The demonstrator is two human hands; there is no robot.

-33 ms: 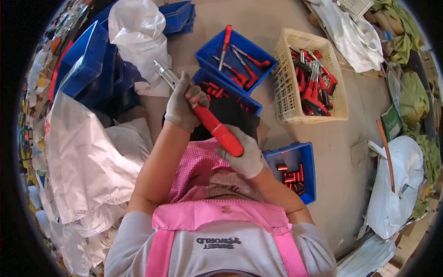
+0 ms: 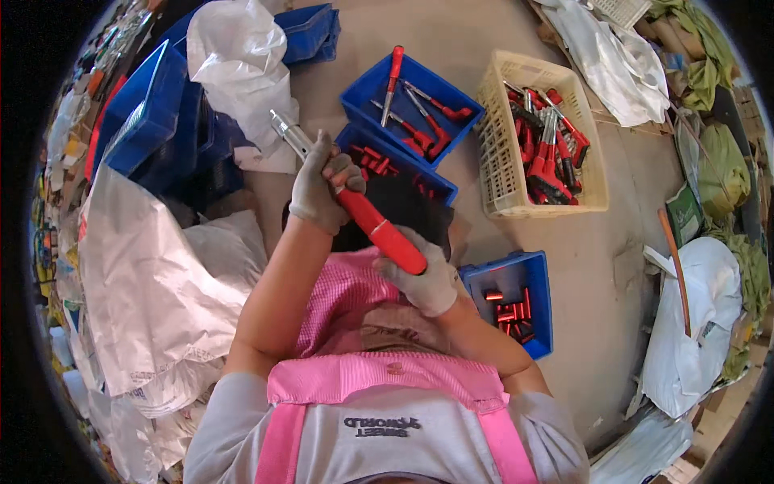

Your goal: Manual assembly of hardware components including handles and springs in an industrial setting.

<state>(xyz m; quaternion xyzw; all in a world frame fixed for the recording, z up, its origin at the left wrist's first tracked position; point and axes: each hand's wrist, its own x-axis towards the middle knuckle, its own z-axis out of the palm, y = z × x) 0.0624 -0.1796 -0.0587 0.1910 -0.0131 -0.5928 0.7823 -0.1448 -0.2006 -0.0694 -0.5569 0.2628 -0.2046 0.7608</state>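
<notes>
Both my gloved hands are on a tool with a thick red handle (image 2: 379,229) and a silver metal shaft (image 2: 291,134). It slants from upper left to lower right above my lap. My left hand (image 2: 322,189) is wrapped round its middle, at the upper part of the red. Under and beside the lower end of the handle, my right hand (image 2: 427,278) curls against it. The tool's exact kind is not clear. Beyond my hands, a blue bin (image 2: 446,179) holds short red pieces. Another blue bin (image 2: 355,97) behind it has several red-handled metal tools.
A cream plastic basket (image 2: 501,173) of red-handled tools stands at the far right. Nearer, a blue bin (image 2: 540,302) holds red tubes. White sacks (image 2: 153,274) and stacked blue bins (image 2: 153,121) lie to my left. More sacks (image 2: 685,339) line the right.
</notes>
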